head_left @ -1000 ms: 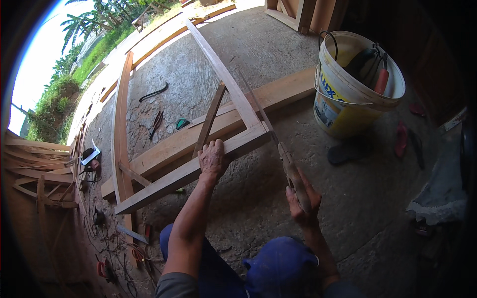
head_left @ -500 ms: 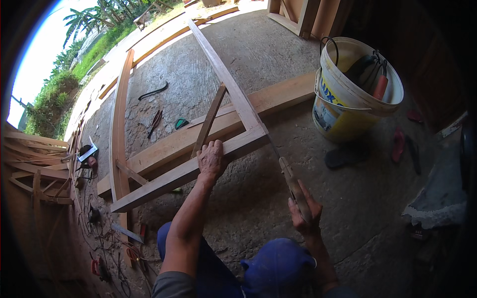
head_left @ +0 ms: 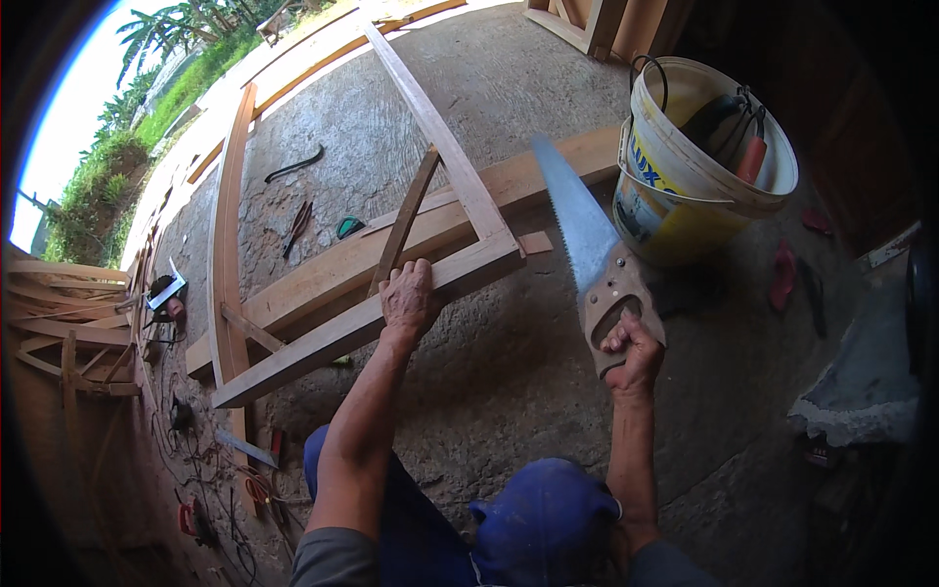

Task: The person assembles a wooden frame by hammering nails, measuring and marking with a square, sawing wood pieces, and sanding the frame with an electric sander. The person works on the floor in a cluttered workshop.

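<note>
Pale wood is running under your left hand point(head_left: 408, 298): you are resting it on the near rail of the wooden frame point(head_left: 318, 350), fingers bent over the top beside the dark brace point(head_left: 406, 215). Your thumb there is hiding from view. Your right hand point(head_left: 636, 350) is closing around the wooden handle of the handsaw point(head_left: 582, 225), fingers curling through its opening. The saw's blade is pointing up and away from you, its teeth facing the frame's right corner but standing apart from it. Just beside that corner, a small wood block point(head_left: 535, 243) is showing. The frame is lying across a thick beam point(head_left: 318, 298), and the bucket point(head_left: 685, 227) is standing to the right of the saw, holding tools. Beyond the beam, pliers point(head_left: 298, 228) and a green-and-black tool point(head_left: 348, 227) are lying on the floor.
</note>
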`<action>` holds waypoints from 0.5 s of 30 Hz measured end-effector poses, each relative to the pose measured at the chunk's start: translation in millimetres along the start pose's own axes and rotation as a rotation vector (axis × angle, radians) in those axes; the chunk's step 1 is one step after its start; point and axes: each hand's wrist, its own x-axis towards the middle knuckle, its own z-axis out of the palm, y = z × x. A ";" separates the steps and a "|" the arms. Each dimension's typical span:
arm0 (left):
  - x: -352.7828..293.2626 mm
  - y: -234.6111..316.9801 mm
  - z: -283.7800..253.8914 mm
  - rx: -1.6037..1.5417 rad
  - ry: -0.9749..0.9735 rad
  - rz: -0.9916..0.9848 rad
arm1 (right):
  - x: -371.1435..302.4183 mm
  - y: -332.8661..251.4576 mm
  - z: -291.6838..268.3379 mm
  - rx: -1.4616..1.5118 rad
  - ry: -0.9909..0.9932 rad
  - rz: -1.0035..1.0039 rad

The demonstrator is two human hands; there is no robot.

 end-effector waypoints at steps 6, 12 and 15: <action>-1.6 -9.7 -0.5 -0.034 0.002 -0.018 | -33.1 -51.6 25.1 -0.615 -0.097 -0.538; -10.8 -16.9 7.4 -0.068 0.003 0.090 | -44.2 -21.0 4.9 -0.493 -0.317 -0.528; -37.1 -94.5 -36.5 -0.311 -0.327 0.232 | -43.3 -19.2 1.7 -0.481 -0.476 -0.495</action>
